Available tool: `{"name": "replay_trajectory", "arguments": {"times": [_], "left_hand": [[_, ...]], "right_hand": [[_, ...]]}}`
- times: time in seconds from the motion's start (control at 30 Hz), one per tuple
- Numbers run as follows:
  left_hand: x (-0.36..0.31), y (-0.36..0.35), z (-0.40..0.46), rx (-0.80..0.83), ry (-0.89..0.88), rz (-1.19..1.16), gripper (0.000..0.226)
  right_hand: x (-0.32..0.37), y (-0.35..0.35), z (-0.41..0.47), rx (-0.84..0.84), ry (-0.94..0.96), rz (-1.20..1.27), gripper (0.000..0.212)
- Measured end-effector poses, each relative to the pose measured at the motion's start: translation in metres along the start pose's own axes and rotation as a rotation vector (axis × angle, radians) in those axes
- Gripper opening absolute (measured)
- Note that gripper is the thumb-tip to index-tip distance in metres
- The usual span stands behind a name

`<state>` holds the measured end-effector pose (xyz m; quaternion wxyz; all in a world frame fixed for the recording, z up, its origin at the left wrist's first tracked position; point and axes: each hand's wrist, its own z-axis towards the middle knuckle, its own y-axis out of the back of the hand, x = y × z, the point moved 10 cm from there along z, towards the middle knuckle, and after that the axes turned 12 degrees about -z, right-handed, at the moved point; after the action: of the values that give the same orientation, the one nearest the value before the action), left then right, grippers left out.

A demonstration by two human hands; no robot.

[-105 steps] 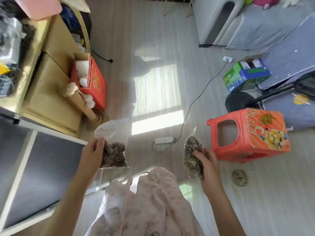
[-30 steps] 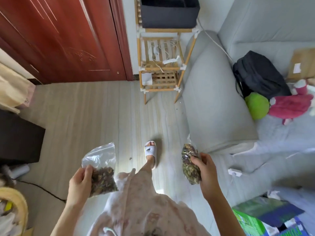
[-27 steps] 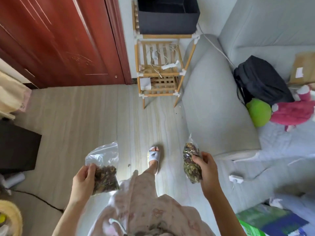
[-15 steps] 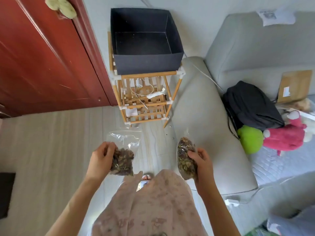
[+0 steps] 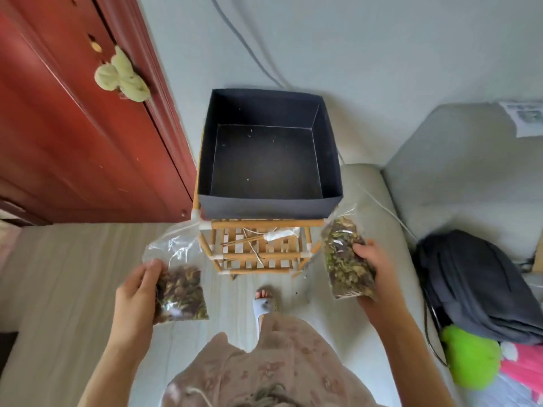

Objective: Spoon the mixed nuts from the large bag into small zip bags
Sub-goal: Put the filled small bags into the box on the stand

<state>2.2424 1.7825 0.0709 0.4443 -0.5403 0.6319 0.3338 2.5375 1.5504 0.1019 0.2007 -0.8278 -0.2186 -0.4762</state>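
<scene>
My left hand grips a small clear zip bag about half full of dark mixed nuts, its empty top standing up. My right hand holds a second small zip bag, packed full of nuts, upright by its side. Both bags hang in the air in front of me, one on each side of a wooden rack. The large bag and the spoon are not in view.
An open dark box with nothing in it sits on top of the wooden slatted rack, straight ahead. A red door is on the left, a grey sofa with a black backpack on the right.
I have walked from the table across the room to the rack. The dark box now fills the middle of the view, and both hands still carry their bags.
</scene>
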Motion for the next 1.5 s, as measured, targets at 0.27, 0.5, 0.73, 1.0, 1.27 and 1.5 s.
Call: {"name": "replay_trajectory", "arguments": {"times": [0.27,0.5,0.73,1.0,1.27,1.5], "left_hand": [[-0.095,-0.104,0.08,0.07,-0.22,0.017,0.035],[-0.08,-0.198,0.147,0.194,-0.187,0.541,0.027],[-0.028,-0.211,0.177,0.272,0.052,0.812,0.03],[-0.011,-0.204,0.19,0.235,0.139,0.746,0.026],[-0.029,-0.213,0.176,0.289,0.132,0.634,0.057],[-0.102,-0.183,0.14,0.309,-0.06,0.205,0.019]], "right_hand": [[0.083,-0.063,0.115,0.076,0.059,-0.212,0.023],[0.066,-0.122,0.199,-0.015,0.072,-0.65,0.021],[0.034,-0.142,0.224,-0.009,0.114,-1.099,0.02],[0.018,-0.155,0.228,0.084,0.115,-1.293,0.03],[0.028,-0.14,0.224,0.183,0.067,-1.116,0.02],[0.039,-0.129,0.213,0.147,-0.143,-0.662,0.016]]}}
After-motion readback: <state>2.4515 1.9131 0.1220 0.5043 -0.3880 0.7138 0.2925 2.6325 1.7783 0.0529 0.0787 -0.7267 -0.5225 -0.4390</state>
